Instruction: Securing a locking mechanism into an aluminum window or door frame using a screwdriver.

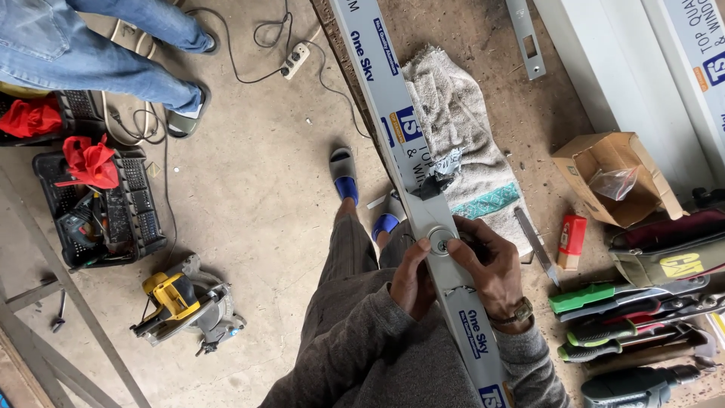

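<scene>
Your left hand [411, 276] grips the edge of the long grey profile [423, 204] lying across the desk [544, 128], while your right hand [487, 261] pinches the round lock cylinder [439, 240] set in it, beside the towel [464, 128].

Both the left hand [411, 278] and right hand [489, 261] grip a round lock cylinder [440, 240] on a grey profile [400, 121].
</scene>
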